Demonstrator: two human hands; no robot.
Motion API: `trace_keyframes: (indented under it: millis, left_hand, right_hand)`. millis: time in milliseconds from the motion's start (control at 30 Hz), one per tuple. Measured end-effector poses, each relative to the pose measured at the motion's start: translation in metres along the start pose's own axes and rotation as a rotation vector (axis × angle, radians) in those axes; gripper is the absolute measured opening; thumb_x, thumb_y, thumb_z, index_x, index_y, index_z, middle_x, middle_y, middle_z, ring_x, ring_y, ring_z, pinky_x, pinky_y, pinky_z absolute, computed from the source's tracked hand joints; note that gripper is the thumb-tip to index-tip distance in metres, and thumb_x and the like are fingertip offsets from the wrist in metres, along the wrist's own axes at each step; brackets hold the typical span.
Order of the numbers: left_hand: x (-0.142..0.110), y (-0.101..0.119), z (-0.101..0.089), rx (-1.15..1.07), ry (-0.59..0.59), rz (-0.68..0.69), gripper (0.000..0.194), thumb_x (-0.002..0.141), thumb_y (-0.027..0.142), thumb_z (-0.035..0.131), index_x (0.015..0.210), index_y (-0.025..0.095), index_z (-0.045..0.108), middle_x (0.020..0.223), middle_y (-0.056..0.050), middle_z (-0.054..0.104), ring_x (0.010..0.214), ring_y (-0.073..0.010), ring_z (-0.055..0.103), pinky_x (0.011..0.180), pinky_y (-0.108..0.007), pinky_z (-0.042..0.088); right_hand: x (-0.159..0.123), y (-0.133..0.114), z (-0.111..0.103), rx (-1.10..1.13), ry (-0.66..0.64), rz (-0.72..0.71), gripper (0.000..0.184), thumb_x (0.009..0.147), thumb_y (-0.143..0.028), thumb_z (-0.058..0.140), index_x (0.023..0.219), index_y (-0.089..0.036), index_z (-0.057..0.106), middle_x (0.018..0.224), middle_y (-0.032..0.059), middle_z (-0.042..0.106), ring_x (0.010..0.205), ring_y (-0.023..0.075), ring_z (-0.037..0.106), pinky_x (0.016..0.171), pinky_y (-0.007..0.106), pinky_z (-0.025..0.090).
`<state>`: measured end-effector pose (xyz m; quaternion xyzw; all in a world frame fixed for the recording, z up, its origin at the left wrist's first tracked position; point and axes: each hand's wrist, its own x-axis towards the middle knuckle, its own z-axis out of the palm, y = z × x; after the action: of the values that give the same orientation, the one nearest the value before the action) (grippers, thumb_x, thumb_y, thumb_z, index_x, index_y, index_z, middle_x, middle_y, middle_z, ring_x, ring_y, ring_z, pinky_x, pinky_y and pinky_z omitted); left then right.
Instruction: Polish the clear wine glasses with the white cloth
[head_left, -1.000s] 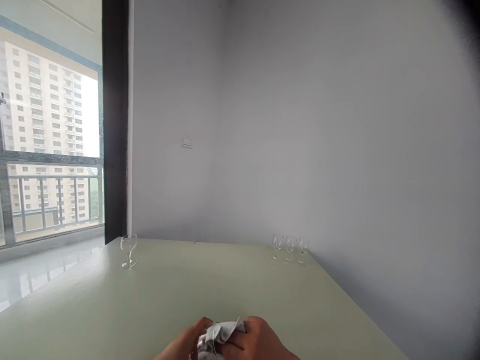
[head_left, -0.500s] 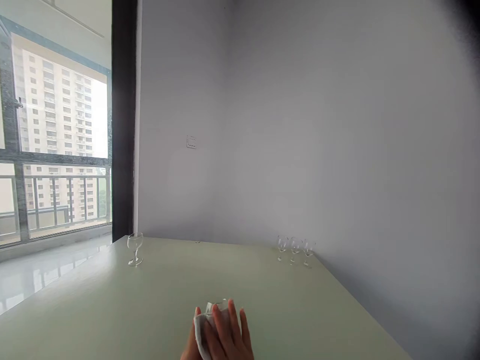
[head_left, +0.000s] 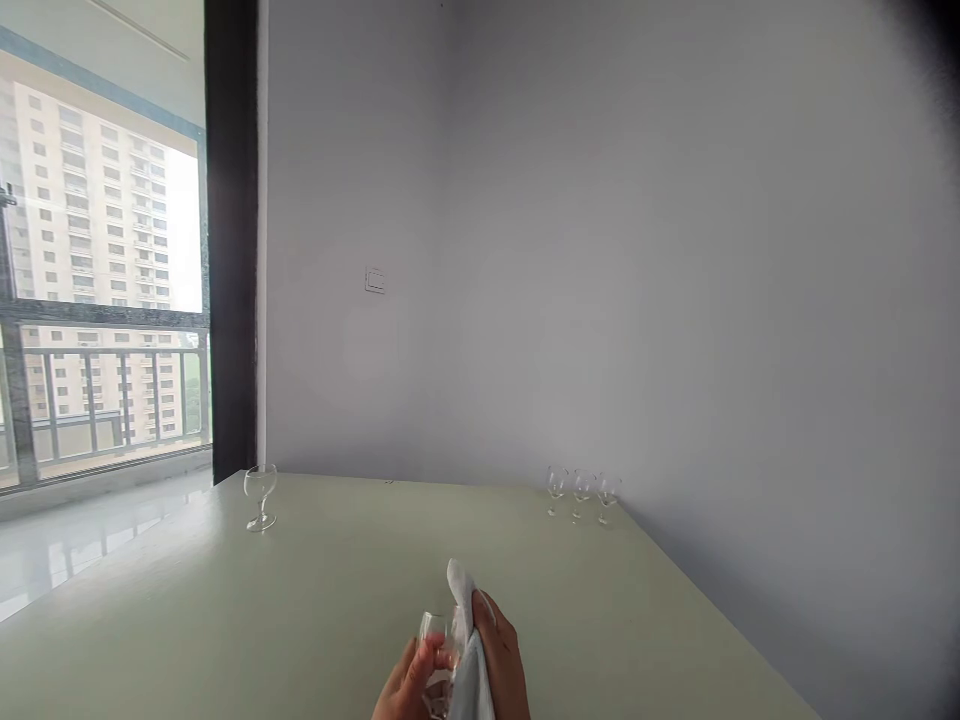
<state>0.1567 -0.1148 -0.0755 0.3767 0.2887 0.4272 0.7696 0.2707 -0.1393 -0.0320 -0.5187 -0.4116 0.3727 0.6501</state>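
Note:
Low in the middle of the head view, my left hand is closed around a clear drinking glass. The glass's rim points up and its lower part is partly hidden by my fingers. My right hand grips a white cloth just to the right of the glass. One end of the cloth sticks up above my fingers. The cloth lies beside the glass, close against it; whether it touches cannot be made out.
A stemmed glass stands at the far left of the pale green table. Three more stemmed glasses stand in a row at the far right corner, near the grey wall. A window is on the left.
My hands have come apart from being pressed together over the cloth. The cloth has shifted right with my right hand, so the glass in my left hand shows more. The view has turned slightly right.

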Motion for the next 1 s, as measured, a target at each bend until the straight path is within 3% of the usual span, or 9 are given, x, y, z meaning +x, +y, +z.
trace_keyframes:
  millis: [167, 267, 400, 467, 567, 700, 800, 900, 1000]
  left_hand:
    - [0.012, -0.014, -0.004, -0.103, 0.122, -0.056, 0.066, 0.058, 0.077, 0.059, 0.090, 0.020, 0.061, 0.090, -0.007, 0.068, 0.079, -0.0224, 0.064, 0.073, -0.033, 0.045]
    - [0.015, -0.016, -0.007, 0.014, 0.222, -0.011, 0.066, 0.053, 0.075, 0.065, 0.085, 0.017, 0.067, 0.092, -0.007, 0.068, 0.088, -0.0231, 0.062, 0.078, -0.029, 0.045]
    - [0.015, -0.010, -0.005, 0.048, 0.229, 0.055, 0.060, 0.049, 0.071, 0.070, 0.081, 0.021, 0.062, 0.070, 0.003, 0.063, 0.062, -0.0141, 0.056, 0.058, -0.024, 0.040]
    - [0.015, -0.009, -0.002, -0.047, 0.217, -0.015, 0.060, 0.052, 0.075, 0.065, 0.082, 0.024, 0.056, 0.066, 0.005, 0.062, 0.049, -0.0122, 0.051, 0.050, -0.024, 0.034]
    - [0.015, -0.010, 0.001, -0.118, 0.244, -0.077, 0.061, 0.053, 0.077, 0.063, 0.082, 0.024, 0.054, 0.071, 0.002, 0.065, 0.051, -0.0143, 0.054, 0.054, -0.026, 0.037]
    - [0.013, -0.010, 0.006, 0.143, 0.281, 0.118, 0.062, 0.050, 0.072, 0.069, 0.079, 0.018, 0.062, 0.071, -0.002, 0.065, 0.065, -0.0191, 0.059, 0.064, -0.028, 0.043]
    - [0.010, -0.005, 0.010, 0.200, 0.307, 0.211, 0.066, 0.049, 0.070, 0.071, 0.090, 0.019, 0.061, 0.071, -0.004, 0.068, 0.071, -0.0239, 0.063, 0.068, -0.031, 0.047]
    - [0.009, 0.003, 0.013, 0.219, 0.399, 0.252, 0.066, 0.054, 0.073, 0.065, 0.093, 0.019, 0.063, 0.089, -0.009, 0.072, 0.089, -0.0297, 0.065, 0.081, -0.036, 0.048]
    - [0.009, 0.011, 0.012, 0.261, 0.370, 0.323, 0.058, 0.059, 0.072, 0.060, 0.084, 0.020, 0.068, 0.109, -0.011, 0.068, 0.110, -0.0332, 0.057, 0.093, -0.039, 0.044]
  right_hand:
    - [0.002, 0.023, 0.008, -0.070, 0.249, -0.111, 0.038, 0.080, -0.060, 0.048, 0.076, -0.022, 0.051, 0.064, -0.0036, 0.051, 0.056, 0.0127, 0.045, 0.053, 0.024, 0.037]
    - [0.003, 0.029, 0.011, -0.014, 0.269, -0.124, 0.040, 0.077, -0.061, 0.050, 0.069, -0.021, 0.049, 0.057, -0.0058, 0.045, 0.052, 0.0113, 0.039, 0.051, 0.023, 0.033]
    - [0.008, 0.029, 0.007, 0.044, 0.175, -0.016, 0.040, 0.073, -0.059, 0.055, 0.068, -0.020, 0.052, 0.055, -0.0052, 0.047, 0.053, 0.0120, 0.040, 0.050, 0.023, 0.034]
    - [0.011, 0.031, 0.005, 0.054, 0.216, 0.010, 0.037, 0.072, -0.056, 0.057, 0.069, -0.020, 0.052, 0.055, -0.0051, 0.049, 0.052, 0.0125, 0.042, 0.050, 0.024, 0.035]
    - [0.012, 0.036, 0.004, 0.013, 0.336, -0.042, 0.031, 0.073, -0.052, 0.056, 0.071, -0.021, 0.051, 0.058, -0.0045, 0.052, 0.053, 0.0131, 0.045, 0.051, 0.024, 0.036]
    - [0.015, 0.042, 0.001, -0.086, 0.240, -0.021, 0.028, 0.075, -0.049, 0.053, 0.074, -0.021, 0.052, 0.065, -0.0014, 0.058, 0.059, 0.0153, 0.050, 0.055, 0.026, 0.039]
    - [0.017, 0.047, 0.000, -0.088, 0.169, 0.017, 0.026, 0.076, -0.047, 0.052, 0.074, -0.021, 0.052, 0.067, 0.0000, 0.060, 0.061, 0.0167, 0.052, 0.057, 0.026, 0.041]
    - [0.017, 0.052, 0.004, -0.061, 0.150, 0.028, 0.026, 0.074, -0.047, 0.051, 0.072, -0.021, 0.054, 0.066, 0.0009, 0.061, 0.062, 0.0177, 0.054, 0.059, 0.027, 0.042]
    - [0.014, 0.057, 0.015, -0.039, 0.109, 0.026, 0.029, 0.071, -0.049, 0.048, 0.068, -0.021, 0.054, 0.064, 0.0019, 0.060, 0.063, 0.0184, 0.053, 0.061, 0.029, 0.043]
